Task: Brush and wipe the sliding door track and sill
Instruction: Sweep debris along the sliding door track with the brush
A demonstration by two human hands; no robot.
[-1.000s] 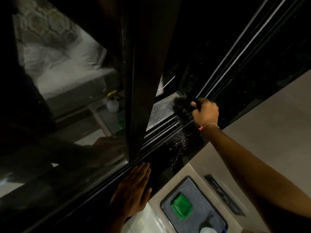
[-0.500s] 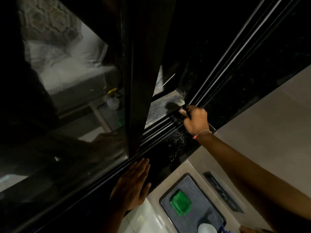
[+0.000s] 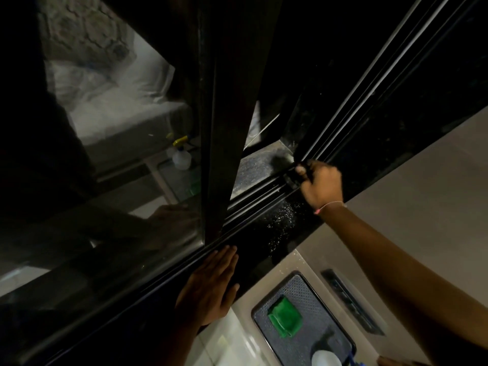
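Note:
The dark sliding door track (image 3: 253, 202) runs diagonally from lower left to upper right, beside a black sill (image 3: 266, 241) speckled with pale dust. My right hand (image 3: 320, 184) is closed around a small dark brush (image 3: 291, 178), whose head sits down in the track rails. Most of the brush is hidden by my fingers. My left hand (image 3: 211, 286) lies flat, fingers together, on the sill near the track. The upright door frame (image 3: 227, 128) stands just left of the brush.
A dark tray (image 3: 314, 336) on the pale floor holds a green cloth (image 3: 285, 317) and a white spray bottle (image 3: 326, 359). A dark strip (image 3: 351, 301) lies beside the tray. The glass pane (image 3: 105, 154) reflects the bottle and a bed.
My right hand drew the brush back along the track toward me, then pushed it slightly away again. My left hand stayed flat on the sill.

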